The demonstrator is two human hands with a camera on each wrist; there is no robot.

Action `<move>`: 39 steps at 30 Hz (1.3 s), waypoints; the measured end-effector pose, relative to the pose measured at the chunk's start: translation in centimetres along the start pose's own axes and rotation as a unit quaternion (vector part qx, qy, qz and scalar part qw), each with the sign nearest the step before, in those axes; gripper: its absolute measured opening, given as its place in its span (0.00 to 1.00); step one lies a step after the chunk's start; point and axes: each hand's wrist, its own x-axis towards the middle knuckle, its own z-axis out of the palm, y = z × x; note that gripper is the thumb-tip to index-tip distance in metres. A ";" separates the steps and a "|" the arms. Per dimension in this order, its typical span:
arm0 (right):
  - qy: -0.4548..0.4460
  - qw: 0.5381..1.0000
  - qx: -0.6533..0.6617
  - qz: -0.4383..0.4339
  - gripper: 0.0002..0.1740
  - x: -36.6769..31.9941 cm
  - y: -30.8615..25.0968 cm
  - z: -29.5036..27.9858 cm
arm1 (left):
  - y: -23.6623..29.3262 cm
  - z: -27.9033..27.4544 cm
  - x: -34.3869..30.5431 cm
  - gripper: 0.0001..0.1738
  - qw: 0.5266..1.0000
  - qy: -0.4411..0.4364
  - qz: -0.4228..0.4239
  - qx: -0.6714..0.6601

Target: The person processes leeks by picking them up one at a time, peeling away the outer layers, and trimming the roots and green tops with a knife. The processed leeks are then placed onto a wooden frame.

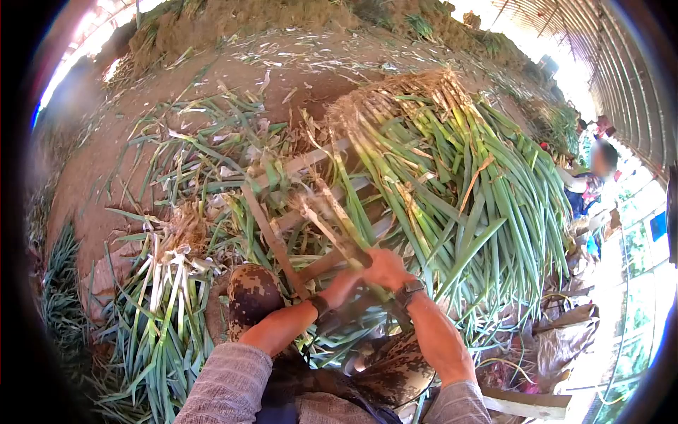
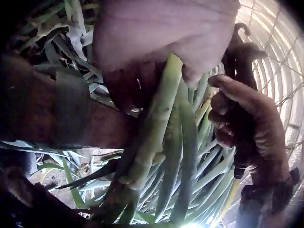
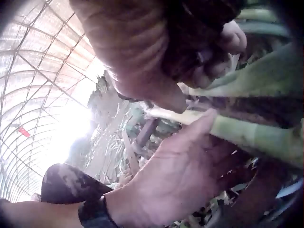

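Observation:
My left hand [image 1: 342,286] grips a thick green onion [image 1: 328,230], its pale root end pointing away from me, blurred in the head view. In the left wrist view the stalk [image 2: 154,123] runs down out of this hand [image 2: 161,38]. The right wrist view has the left thumb lying along the pale shaft [image 3: 237,130]. My right hand [image 1: 387,270], close beside the left, curls its fingers round a dark air blow gun [image 2: 243,66]; a yellow hose [image 2: 232,194] leaves its lower end. Right fingertips overlap the onion's pale part in the right wrist view.
A large heap of green onions [image 1: 480,177], roots away, lies on a wooden frame [image 1: 272,237] ahead and right. Whitish peeled onions [image 1: 166,290] lie at left. Leaf scraps [image 1: 205,138] litter the ground. Another person [image 1: 590,180] is at far right.

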 end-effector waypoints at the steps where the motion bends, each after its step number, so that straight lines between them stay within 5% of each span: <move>1: 0.015 1.000 0.003 0.008 0.30 -0.2 0.3 -0.4 | 0.7 0.6 -0.3 0.09 1.000 -0.002 0.000 0.001; 4: -0.021 1.000 0.020 0.009 0.28 -2.0 0.8 -1.9 | 1.8 0.8 -0.3 0.11 0.997 0.053 -0.008 0.047; 5: -0.020 1.000 0.020 0.009 0.28 -2.6 1.1 -2.5 | 1.7 0.1 0.4 0.12 0.987 0.046 0.088 0.127; 8: -0.031 0.996 0.083 0.012 0.28 -4.5 3.0 -3.8 | 1.0 -5.2 3.7 0.12 0.950 0.048 0.189 0.244; 10: 0.045 0.994 0.102 -0.022 0.28 -5.6 5.1 -3.5 | 6.7 -0.2 1.0 0.13 0.984 0.154 0.093 0.005; 13: 0.059 0.994 0.085 -0.034 0.27 -7.6 5.5 -4.0 | 10.5 0.1 0.6 0.11 0.984 0.120 0.127 -0.021; 14: -0.016 0.993 0.111 -0.025 0.26 -7.9 5.5 -4.7 | 12.1 0.5 0.2 0.12 0.972 0.164 0.144 0.084; 15: -0.013 0.993 0.112 -0.028 0.26 -8.3 5.3 -4.8 | 12.9 -0.2 0.4 0.18 0.991 0.098 0.090 -0.026; 17: -0.016 0.995 0.091 -0.026 0.25 -9.3 4.9 -4.8 | 14.8 -0.9 0.5 0.28 0.990 0.113 0.069 -0.046; 23: 0.072 0.995 -0.011 -0.075 0.21 -10.5 4.5 -3.5 | 18.3 -2.1 0.2 0.39 0.987 0.109 0.111 -0.048; 31: 0.055 0.996 -0.011 -0.068 0.22 -9.3 3.4 -2.7 | 16.4 -3.4 1.2 0.27 0.966 0.042 0.205 -0.152; 35: 0.071 0.996 -0.018 -0.050 0.18 -8.6 2.3 -2.2 | 16.0 -2.7 1.7 0.33 0.964 0.074 0.192 -0.169; 39: 0.079 0.996 0.046 -0.007 0.14 -7.9 0.0 -3.8 | 14.6 -1.8 1.8 0.30 0.982 0.042 0.158 -0.093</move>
